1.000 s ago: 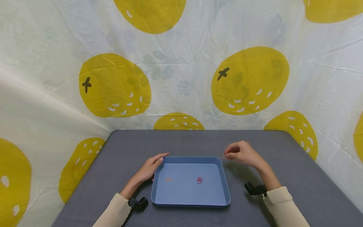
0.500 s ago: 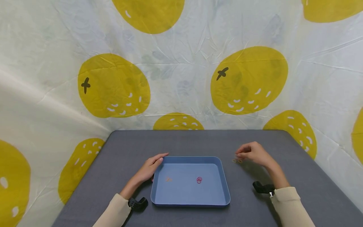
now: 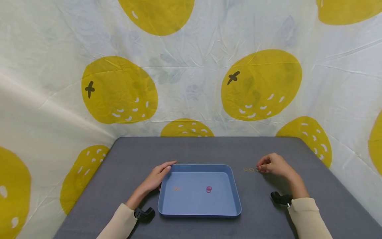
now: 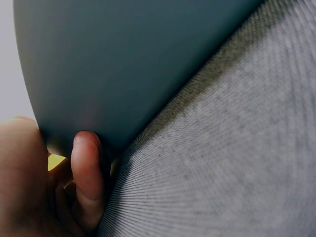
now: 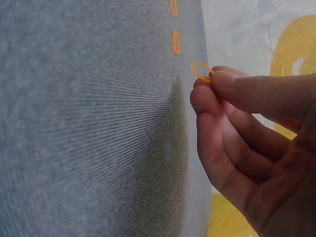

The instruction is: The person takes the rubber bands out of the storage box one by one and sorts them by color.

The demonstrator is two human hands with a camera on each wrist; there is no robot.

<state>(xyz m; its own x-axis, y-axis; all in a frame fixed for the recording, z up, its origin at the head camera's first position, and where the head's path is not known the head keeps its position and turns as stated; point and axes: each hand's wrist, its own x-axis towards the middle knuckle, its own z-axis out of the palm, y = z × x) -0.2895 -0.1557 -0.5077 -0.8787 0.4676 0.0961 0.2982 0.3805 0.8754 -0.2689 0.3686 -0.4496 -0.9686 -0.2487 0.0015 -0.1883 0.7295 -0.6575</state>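
My right hand (image 3: 273, 164) pinches a small orange rubber band (image 5: 200, 72) between thumb and index finger, low over the table to the right of the tray. Two more orange rubber bands (image 3: 251, 169) lie in a row on the cloth just left of that hand. My left hand (image 3: 157, 176) holds the blue tray (image 3: 200, 213) at its far left corner, with a fingertip (image 4: 86, 140) against the outer wall in the left wrist view. Inside the tray lie a cluster of pink rubber bands (image 3: 209, 189) and a little group of pale orange ones (image 3: 177, 189).
Dark grey cloth covers the table (image 3: 191, 151). Behind it hangs a white curtain (image 3: 191, 89) printed with yellow fruit. A black wrist device (image 3: 144, 215) sits on the left wrist, and a similar one (image 3: 280, 198) on the right.
My right hand has moved right, away from the tray, and lower toward the table. Two orange rubber bands now lie uncovered to its left. My left hand and the tray stay in place.
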